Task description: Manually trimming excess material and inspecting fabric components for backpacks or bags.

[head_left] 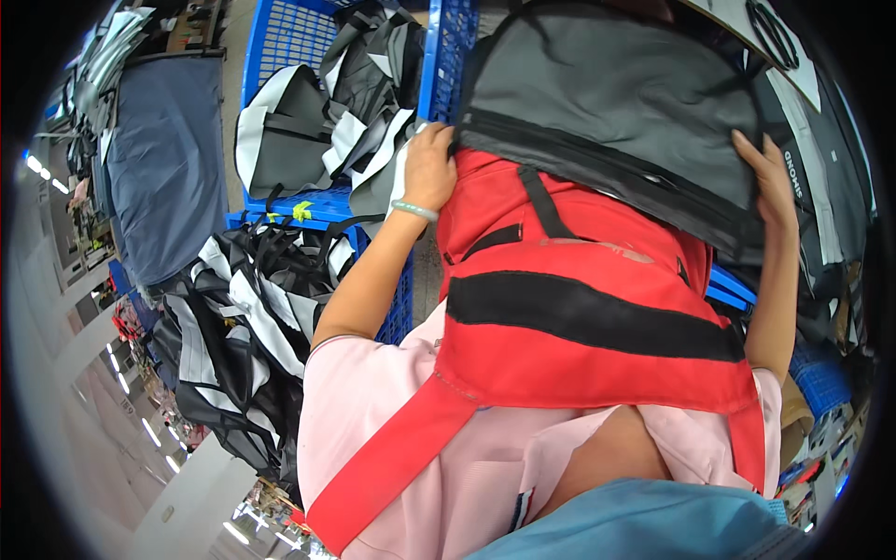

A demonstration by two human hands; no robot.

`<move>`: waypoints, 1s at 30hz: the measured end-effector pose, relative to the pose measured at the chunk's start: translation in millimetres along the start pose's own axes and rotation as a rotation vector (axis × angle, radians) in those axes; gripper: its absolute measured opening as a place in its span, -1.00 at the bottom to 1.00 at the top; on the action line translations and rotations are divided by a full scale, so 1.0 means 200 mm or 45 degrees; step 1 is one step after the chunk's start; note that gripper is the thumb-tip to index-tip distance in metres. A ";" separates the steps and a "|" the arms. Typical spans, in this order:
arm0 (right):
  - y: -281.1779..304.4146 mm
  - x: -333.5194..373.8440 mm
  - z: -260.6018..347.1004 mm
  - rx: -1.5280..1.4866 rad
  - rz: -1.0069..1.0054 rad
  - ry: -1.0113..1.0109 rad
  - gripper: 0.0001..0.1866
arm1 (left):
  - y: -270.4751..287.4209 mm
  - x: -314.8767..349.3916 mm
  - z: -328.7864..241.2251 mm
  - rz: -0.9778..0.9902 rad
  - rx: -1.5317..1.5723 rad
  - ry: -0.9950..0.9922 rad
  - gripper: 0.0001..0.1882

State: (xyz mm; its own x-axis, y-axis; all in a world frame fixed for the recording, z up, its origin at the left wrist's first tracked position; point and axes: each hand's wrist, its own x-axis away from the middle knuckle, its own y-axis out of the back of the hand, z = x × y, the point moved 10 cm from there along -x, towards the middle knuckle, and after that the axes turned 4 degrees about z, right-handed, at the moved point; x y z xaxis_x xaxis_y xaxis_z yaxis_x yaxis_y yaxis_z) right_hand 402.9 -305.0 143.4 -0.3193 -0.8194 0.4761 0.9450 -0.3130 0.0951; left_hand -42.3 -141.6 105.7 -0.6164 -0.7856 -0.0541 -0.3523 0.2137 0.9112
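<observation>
A dark grey fabric bag piece (607, 89) with a black zipper strip along its near edge is spread out in front of me. My left hand (429, 170) is closed on its near left corner. At its right edge is my right hand (773, 182), with the thumb on top and the other fingers partly hidden by the edge. The bag piece overlaps the far part of the red apron (597, 373) I wear, which has a wide black band across it.
Left of the bag piece, a blue plastic crate (289, 42) holds grey and white cut pieces (299, 140). Nearer, black and white pieces (247, 317) are heaped in another blue crate (401, 303). A blue-grey cloth-covered surface (168, 168) stands far left. More dark fabric (821, 187) lies at right.
</observation>
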 end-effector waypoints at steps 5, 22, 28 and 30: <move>0.57 0.27 0.08 0.455 -0.275 -0.056 -0.55 | 0.21 -0.30 -0.46 0.277 0.429 -0.187 -0.83; -0.50 0.23 1.01 0.248 0.527 0.939 0.05 | 0.68 -0.75 -1.64 1.043 1.285 -0.775 -0.82; -0.46 0.07 0.99 0.327 0.631 0.644 -0.62 | 0.58 -0.92 -1.57 1.119 1.167 -0.643 -0.82; -0.28 -0.02 1.01 0.315 0.339 0.690 -0.73 | 0.55 -1.12 -1.41 0.874 1.173 -0.432 -0.78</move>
State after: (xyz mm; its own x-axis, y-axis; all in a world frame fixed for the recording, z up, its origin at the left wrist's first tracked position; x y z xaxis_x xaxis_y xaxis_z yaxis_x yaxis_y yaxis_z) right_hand 366.2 -186.9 312.8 -0.0012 -1.0000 0.0091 0.9646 0.0013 0.2638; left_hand 255.4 -106.2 332.8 -0.9785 -0.1814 0.0981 -0.1639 0.9727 0.1641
